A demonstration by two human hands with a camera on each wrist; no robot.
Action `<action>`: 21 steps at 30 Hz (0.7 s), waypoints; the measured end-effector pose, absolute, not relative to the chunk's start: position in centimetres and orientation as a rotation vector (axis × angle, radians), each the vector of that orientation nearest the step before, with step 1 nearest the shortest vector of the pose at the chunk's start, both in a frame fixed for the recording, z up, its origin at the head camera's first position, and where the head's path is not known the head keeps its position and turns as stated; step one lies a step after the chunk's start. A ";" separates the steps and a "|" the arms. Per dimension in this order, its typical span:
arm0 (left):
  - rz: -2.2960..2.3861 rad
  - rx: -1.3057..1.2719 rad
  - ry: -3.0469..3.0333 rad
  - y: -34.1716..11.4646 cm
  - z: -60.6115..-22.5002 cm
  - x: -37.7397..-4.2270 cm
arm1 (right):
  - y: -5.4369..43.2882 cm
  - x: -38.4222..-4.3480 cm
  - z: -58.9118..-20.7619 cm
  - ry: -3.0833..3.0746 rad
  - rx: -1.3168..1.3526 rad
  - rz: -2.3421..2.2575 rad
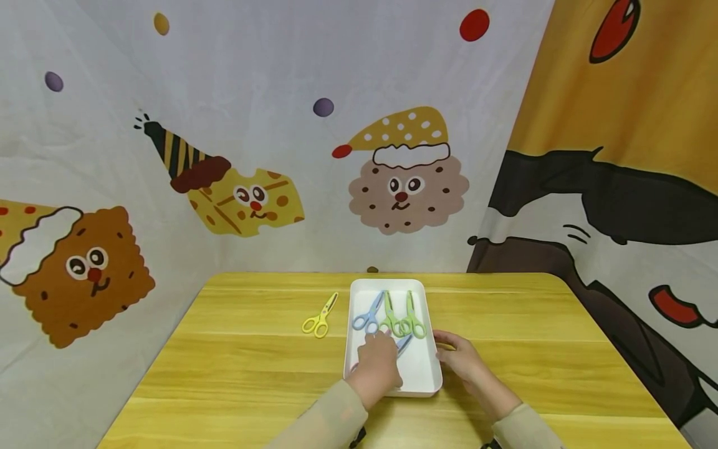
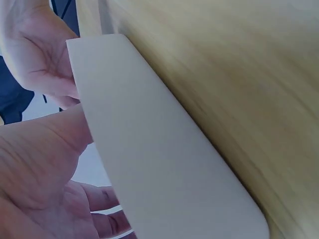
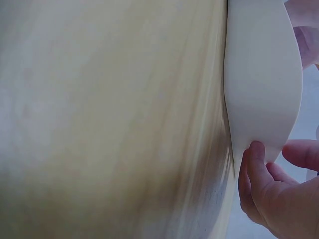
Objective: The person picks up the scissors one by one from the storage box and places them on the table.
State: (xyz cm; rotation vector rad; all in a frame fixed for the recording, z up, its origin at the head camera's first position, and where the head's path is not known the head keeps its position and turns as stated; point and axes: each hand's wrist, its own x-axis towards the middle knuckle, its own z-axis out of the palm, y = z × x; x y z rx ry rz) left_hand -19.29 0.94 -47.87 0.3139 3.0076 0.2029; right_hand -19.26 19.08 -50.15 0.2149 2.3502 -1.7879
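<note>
A white tray (image 1: 417, 374) lies on the table with several pairs of scissors in it. Blue scissors (image 1: 368, 316), green scissors (image 1: 389, 318) and a second green pair (image 1: 412, 318) lie in its far half. My left hand (image 1: 378, 365) is down inside the near half, over more scissors; a blue blade (image 1: 404, 342) sticks out to its right. A bit of pink (image 1: 354, 366) shows at its left. Its fingertips are hidden, also behind the tray wall (image 2: 144, 139) in the left wrist view. My right hand (image 3: 279, 189) pinches the tray's right wall, thumb at the rim, fingers outside.
Yellow scissors (image 1: 320, 318) lie on the wooden table (image 1: 241, 368), left of the tray. Behind the table hangs a cloth (image 1: 269, 81) printed with cartoon figures, reaching down to its back edge.
</note>
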 end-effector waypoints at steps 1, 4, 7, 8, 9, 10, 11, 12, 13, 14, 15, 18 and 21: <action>0.202 0.309 3.013 0.8 -47.9 -19.3 | 19.1 -19.2 -50.2 2.350 0.216 -1.788; 0.243 0.291 3.022 0.4 -47.9 -19.3 | 19.1 -19.2 -50.2 2.359 0.214 -1.781; 0.308 0.285 3.021 0.1 -47.8 -19.2 | 19.1 -19.2 -50.2 2.362 0.219 -1.776; 0.330 0.285 3.018 0.0 -47.8 -19.2 | 19.1 -19.2 -50.2 2.363 0.219 -1.776; 0.345 0.285 3.014 -0.1 -47.8 -19.1 | 19.1 -19.2 -50.2 2.361 0.220 -1.778; 0.353 0.285 3.013 -0.2 -47.7 -19.1 | 19.1 -19.2 -50.2 2.358 0.222 -1.781; 0.356 0.285 3.014 -0.3 -47.7 -19.1 | 19.1 -19.2 -50.2 2.358 0.223 -1.780; 0.358 0.283 3.014 -0.4 -47.7 -19.1 | 19.1 -19.2 -50.1 2.357 0.223 -1.782; 0.362 0.283 3.014 -0.4 -47.7 -19.1 | 19.1 -19.2 -50.1 2.359 0.222 -1.781; 0.357 0.284 3.016 -0.5 -47.6 -19.1 | 19.1 -19.2 -50.1 2.360 0.219 -1.782; 0.344 0.286 3.016 -0.6 -47.6 -19.1 | 19.1 -19.2 -50.1 2.358 0.220 -1.784; 0.315 0.296 3.010 -0.7 -47.4 -19.1 | 19.1 -19.1 -50.0 2.361 0.219 -1.784; 0.309 0.302 3.001 -0.7 -47.3 -19.1 | 19.1 -19.1 -50.0 2.361 0.222 -1.784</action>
